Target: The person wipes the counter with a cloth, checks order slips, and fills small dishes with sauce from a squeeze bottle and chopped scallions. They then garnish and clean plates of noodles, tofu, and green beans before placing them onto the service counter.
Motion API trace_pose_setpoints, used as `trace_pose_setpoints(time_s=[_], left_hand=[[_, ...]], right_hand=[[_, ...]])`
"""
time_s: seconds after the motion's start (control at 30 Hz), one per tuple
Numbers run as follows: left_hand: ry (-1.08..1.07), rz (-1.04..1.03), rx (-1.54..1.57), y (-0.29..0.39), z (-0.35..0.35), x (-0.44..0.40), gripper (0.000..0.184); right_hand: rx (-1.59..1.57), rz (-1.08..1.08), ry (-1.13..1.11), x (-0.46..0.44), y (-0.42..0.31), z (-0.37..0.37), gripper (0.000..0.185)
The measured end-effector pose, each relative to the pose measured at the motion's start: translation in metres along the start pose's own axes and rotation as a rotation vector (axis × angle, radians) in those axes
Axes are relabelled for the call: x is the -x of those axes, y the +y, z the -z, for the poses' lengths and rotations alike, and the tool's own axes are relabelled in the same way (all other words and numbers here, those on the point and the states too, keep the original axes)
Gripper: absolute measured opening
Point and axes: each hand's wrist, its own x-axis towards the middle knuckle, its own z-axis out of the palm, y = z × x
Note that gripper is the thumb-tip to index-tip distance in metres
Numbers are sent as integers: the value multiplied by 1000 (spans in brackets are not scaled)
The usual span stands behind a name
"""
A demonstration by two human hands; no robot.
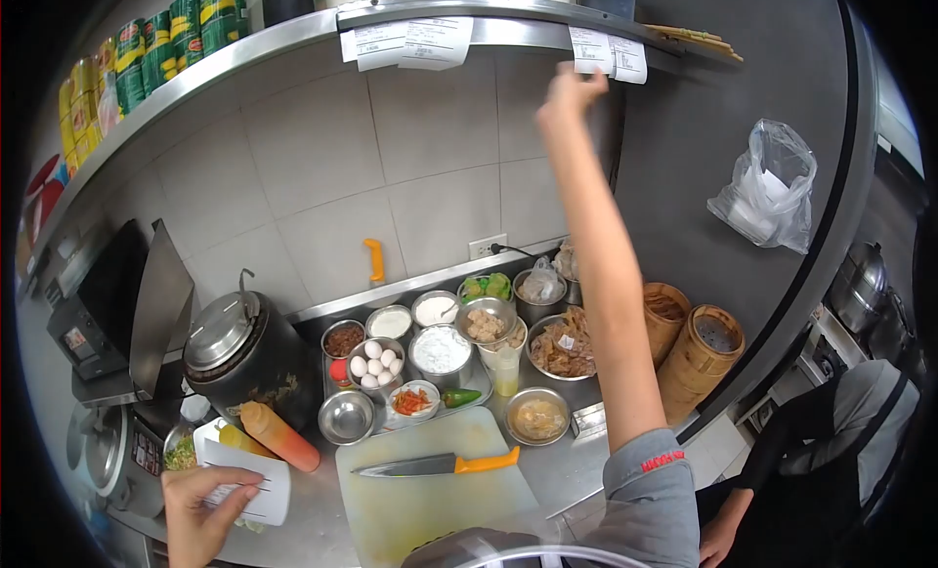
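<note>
At about half past seven in my view is a printed slip (274, 500), a small white paper, tilted, its thin dark print partly covered by my fingers. My left hand (191, 514) has it pinched between thumb and fingertips. At one o'clock hang overlapping order tickets (592, 52), bright white with blocks of small grey print, their tops tucked at the steel rail (518, 31). My right hand (570, 94) is raised at their lower edge, fingers partly curled; it is blurred, so I cannot tell whether it has hold of the paper. A wider bunch of tickets (420, 42) hangs from the same rail just before twelve.

Near the slip in my left hand, toward its one o'clock, is an orange squeeze bottle (278, 436) on the counter (318, 514). At six o'clock lies a pale cutting board (386, 519), with an orange-handled chef's knife (410, 467) across it, tip toward nine. White eggs (373, 365) fill a steel bowl between the board and the wall. Bamboo steamers (699, 358) stand near four o'clock; a clear plastic bag (767, 192) hangs at half past two.
</note>
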Motion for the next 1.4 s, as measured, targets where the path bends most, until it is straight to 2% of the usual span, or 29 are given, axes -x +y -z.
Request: trace_pose_setpoints(time_s=[0.03,0.07,0.1,0.17,0.23,0.33,0.43,0.47,0.53,0.57,0.63,0.7,0.73,0.83,0.9,1.07,1.17,1.27,1.4], left_hand=[[-39,3,8,0,1,1,9],[-80,0,14,-1,3,3,10],[-130,-2,20,-3,4,5,10],[-105,-65,67,-13,4,12,9],[-82,-55,106,-24,8,21,8],[-116,17,79,-40,24,36,7],[-60,19,-30,-44,40,50,7],[-248,129,80,-34,58,52,17],[-237,159,37,-29,65,56,16],[-229,168,16,-30,66,56,15],[-229,98,22,-39,68,58,16],[-210,60,44,-43,67,59,17],[-222,112,14,-37,69,59,17],[-202,97,64,-50,71,65,16],[-183,70,46,-58,73,69,16],[-190,103,37,-58,77,76,16],[-181,124,40,-54,76,79,16],[-167,142,37,-54,75,84,16],[-148,197,65,-55,75,89,15]], right_hand=[[138,280,-122,49,-2,-4,28],[384,426,-650,57,9,-1,30],[330,305,-833,96,-17,0,30],[615,435,-816,122,-32,-7,33],[649,398,-779,132,-34,-10,33],[673,295,-755,141,-45,-9,33],[476,237,-694,142,-35,-10,33],[342,-8,-656,147,-34,-11,34],[53,-478,-546,163,-42,-19,39],[-90,-574,-618,158,-23,-29,46],[-193,-553,-640,154,-13,-44,33],[-287,-574,-444,140,-9,-48,32],[-334,-590,-352,135,-6,-49,32],[-389,-666,-414,116,-7,-46,26],[-376,-651,-377,112,-12,-47,21],[-471,-634,-361,111,-26,-46,22],[-546,-594,-403,106,-28,-44,23],[-365,-390,-232,88,-18,-41,25],[-371,-322,-84,67,-13,-32,22]])
